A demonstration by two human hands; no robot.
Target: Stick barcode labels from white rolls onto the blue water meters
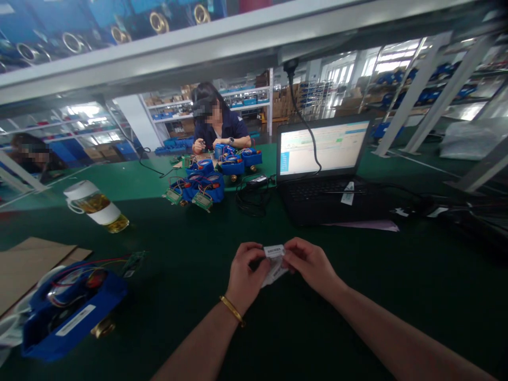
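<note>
Over the green table, my left hand point(246, 272) and my right hand point(311, 264) meet at a small white printed label point(274, 251) with a strip of backing paper point(275, 272) hanging under it. Both hands pinch it with closed fingers. A gold bangle sits on my left wrist. A blue meter housing point(69, 317) with red and black wires and a brass fitting lies at the lower left, apart from both hands.
An open black laptop point(323, 174) with a lit screen stands behind my hands, cables beside it. Several blue meters point(210, 182) cluster mid-table. A jar of tea point(97, 206) and cardboard point(32, 262) lie left. A seated person works across the table; another sits far left.
</note>
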